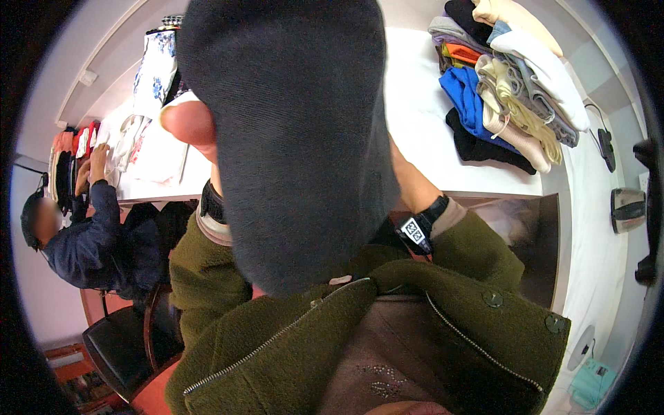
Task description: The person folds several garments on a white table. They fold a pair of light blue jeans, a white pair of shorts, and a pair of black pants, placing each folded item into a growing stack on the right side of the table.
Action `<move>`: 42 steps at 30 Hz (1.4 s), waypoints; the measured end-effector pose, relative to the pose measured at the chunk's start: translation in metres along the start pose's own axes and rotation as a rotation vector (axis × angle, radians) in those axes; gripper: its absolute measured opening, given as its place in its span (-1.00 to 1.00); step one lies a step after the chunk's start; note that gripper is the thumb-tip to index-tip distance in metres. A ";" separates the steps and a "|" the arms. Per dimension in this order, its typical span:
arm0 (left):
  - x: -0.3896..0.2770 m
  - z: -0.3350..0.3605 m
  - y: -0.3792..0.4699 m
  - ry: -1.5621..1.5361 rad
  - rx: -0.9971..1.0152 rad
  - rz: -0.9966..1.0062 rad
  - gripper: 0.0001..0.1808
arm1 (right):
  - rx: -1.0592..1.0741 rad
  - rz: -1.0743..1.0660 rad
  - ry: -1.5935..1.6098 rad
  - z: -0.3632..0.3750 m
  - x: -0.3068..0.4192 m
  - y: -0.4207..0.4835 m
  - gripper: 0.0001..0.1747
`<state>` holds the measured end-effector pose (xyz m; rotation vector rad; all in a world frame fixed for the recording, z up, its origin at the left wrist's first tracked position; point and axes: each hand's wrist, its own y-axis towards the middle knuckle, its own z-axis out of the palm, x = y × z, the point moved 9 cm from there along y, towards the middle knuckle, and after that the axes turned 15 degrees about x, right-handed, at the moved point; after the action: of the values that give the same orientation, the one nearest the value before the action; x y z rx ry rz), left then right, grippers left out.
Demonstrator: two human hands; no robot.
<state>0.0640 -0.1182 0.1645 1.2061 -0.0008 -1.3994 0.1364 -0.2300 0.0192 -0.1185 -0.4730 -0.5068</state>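
Note:
A dark grey, fine-ribbed cloth piece [306, 145], probably a folded knit garment, is raised close before me and fills the middle of the view. At its left edge my left hand [191, 127] grips it; the thumb shows and the fingers are hidden behind the fabric. My right hand [407, 168] is behind the right edge of the cloth. Only its wrist side is visible, so its fingers cannot be seen. Beyond the cloth lies the white tabletop [410, 93].
A pile of folded clothes [498, 98] rests at the table's right. On the left are pale garments [155, 155] and a row of folded clothes [65, 161]. A person in dark blue [104, 238] reaches over the table there. A black chair [124, 337] stands at lower left.

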 end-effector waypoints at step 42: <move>0.033 -0.113 -0.089 1.502 -0.467 -0.694 -0.56 | -0.128 0.215 -2.274 -0.052 0.100 0.069 -0.37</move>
<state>0.0790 -0.0468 0.0361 1.6218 1.7971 -0.6172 0.2681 -0.2259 0.0198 -0.8852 -2.5973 0.0517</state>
